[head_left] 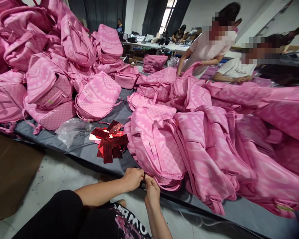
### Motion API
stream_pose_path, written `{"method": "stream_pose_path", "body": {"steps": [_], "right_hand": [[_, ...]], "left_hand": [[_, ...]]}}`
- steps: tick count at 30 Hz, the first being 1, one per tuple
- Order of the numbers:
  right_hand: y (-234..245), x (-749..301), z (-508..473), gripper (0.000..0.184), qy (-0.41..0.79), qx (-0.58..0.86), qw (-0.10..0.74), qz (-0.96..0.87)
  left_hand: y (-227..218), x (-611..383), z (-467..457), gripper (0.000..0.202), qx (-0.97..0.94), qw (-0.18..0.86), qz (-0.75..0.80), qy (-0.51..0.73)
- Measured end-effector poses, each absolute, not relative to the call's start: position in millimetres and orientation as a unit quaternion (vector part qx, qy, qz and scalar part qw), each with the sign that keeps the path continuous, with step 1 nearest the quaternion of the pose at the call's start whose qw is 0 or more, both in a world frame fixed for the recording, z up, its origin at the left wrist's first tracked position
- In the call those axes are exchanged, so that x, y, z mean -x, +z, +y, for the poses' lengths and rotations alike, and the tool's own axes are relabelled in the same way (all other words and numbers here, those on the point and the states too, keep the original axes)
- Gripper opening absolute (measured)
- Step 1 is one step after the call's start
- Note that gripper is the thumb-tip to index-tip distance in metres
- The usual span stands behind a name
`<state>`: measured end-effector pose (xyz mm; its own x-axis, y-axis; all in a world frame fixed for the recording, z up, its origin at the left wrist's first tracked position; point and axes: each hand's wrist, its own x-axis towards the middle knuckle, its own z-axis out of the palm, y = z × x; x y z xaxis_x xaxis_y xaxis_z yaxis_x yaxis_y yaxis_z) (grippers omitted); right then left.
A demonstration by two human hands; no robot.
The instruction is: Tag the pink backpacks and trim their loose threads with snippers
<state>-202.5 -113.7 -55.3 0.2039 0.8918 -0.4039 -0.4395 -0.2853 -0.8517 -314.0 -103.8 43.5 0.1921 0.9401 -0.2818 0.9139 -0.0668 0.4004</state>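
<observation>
A pink patterned backpack [161,146] lies at the table's front edge, its lower end toward me. Right at that end, my left hand [133,179] is closed, with its fingertips drawn together. Close beside it, my right hand [151,188] pinches with thumb and fingers near the backpack's edge and a pink strap. Whatever sits between the fingers of either hand is too small and covered to make out. A loose heap of shiny red hang tags [111,141] lies on the table left of the backpack.
Many pink backpacks [48,83] are piled at the left, and more [209,146] lie in a row at the right. A crumpled clear plastic bag [73,130] rests on the dark table cover [89,159]. Across the table, two people [209,49] work; a cardboard box [10,176] stands lower left.
</observation>
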Motion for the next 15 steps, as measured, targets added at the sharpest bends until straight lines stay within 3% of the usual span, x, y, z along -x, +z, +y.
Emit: {"method": "stream_pose_path", "body": {"steps": [8,15], "right_hand": [[-56,206,-114,0.044,0.594,0.557,0.543,-0.205],[-59,216,-145,0.051,0.602,0.606,0.484,-0.192]], "left_hand": [[45,331,-101,0.016,-0.721,0.256,0.638,0.091],[63,463,-45,0.033,-0.542,0.102,0.823,0.135]]}}
